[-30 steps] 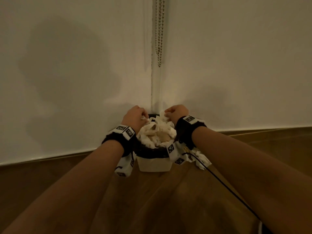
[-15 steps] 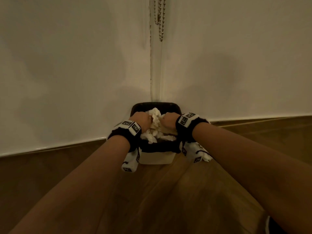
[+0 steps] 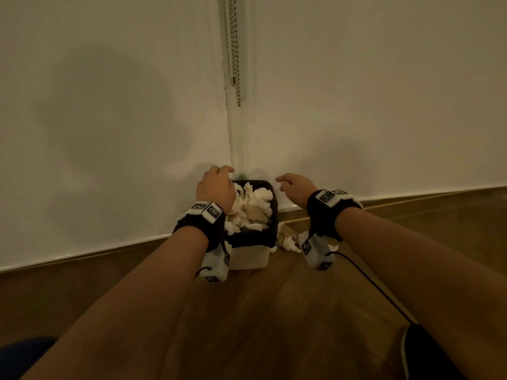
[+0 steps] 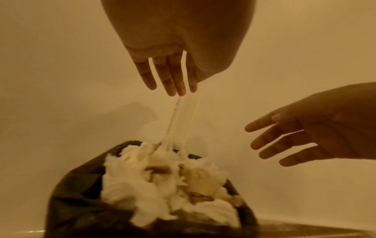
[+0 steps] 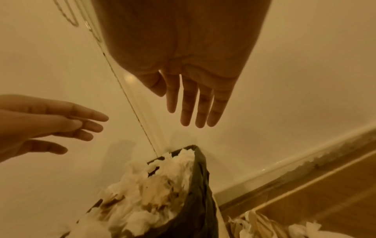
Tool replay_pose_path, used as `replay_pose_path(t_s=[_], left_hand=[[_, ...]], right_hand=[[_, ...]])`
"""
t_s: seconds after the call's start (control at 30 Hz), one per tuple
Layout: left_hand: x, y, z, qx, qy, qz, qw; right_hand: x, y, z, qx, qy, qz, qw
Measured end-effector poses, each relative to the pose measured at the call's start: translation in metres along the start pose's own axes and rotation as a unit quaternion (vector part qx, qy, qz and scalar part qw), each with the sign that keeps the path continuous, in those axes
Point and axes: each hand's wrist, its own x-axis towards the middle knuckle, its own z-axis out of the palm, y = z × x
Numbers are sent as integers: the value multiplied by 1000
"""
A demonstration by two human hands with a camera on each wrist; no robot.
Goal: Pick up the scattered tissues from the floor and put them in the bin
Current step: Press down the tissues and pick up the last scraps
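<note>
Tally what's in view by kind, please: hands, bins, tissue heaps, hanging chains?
Hands: 2, left hand and right hand, each grip empty
Bins: 1, the bin
Tissue heaps: 2, tissues in the bin and tissues on the floor
Bead chains: 1, bead chain
Total: 6

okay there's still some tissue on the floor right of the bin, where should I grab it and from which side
Judging by its pose, pinch the crumpled tissue at its raised middle folds, coming from above with the right hand, which is open and nearest. It lies loose on the floor, tucked against the bin on its left and near the wall behind, so a sideways approach looks cramped.
</note>
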Motion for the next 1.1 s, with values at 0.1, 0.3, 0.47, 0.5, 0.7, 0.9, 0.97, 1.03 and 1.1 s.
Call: replay_pose_path(t_s=[0.1, 0.3, 0.47, 0.5, 0.7, 0.9, 0.97, 1.03, 1.1], left_hand=[[-10, 34, -1, -42, -13, 33, 998], [-22, 78, 37, -100, -86, 98, 987], [-27, 98, 91, -84, -195, 97, 972], [-29, 98, 103, -76, -214, 96, 969], [-39, 85, 176, -21, -334, 38, 941], [-55, 69, 226, 5, -379, -22, 925], [-56, 62, 236, 12, -373, -58, 926], [-55, 55, 243, 11, -363, -88, 928], [-51, 51, 248, 3, -329, -91, 940]], right_hand=[[-18, 8, -21, 9, 21, -6, 1000], [-38, 60, -47, 62, 89, 50, 993], [-40, 113, -37, 52, 98, 132, 985], [-38, 122, -32, 36, 92, 146, 984], [-22, 164, 13, -59, 22, 205, 977], [-7, 183, 63, -201, -144, 196, 949], [-7, 192, 76, -219, -168, 195, 941], [-7, 200, 84, -218, -168, 191, 942], [-5, 208, 89, -210, -161, 171, 949]])
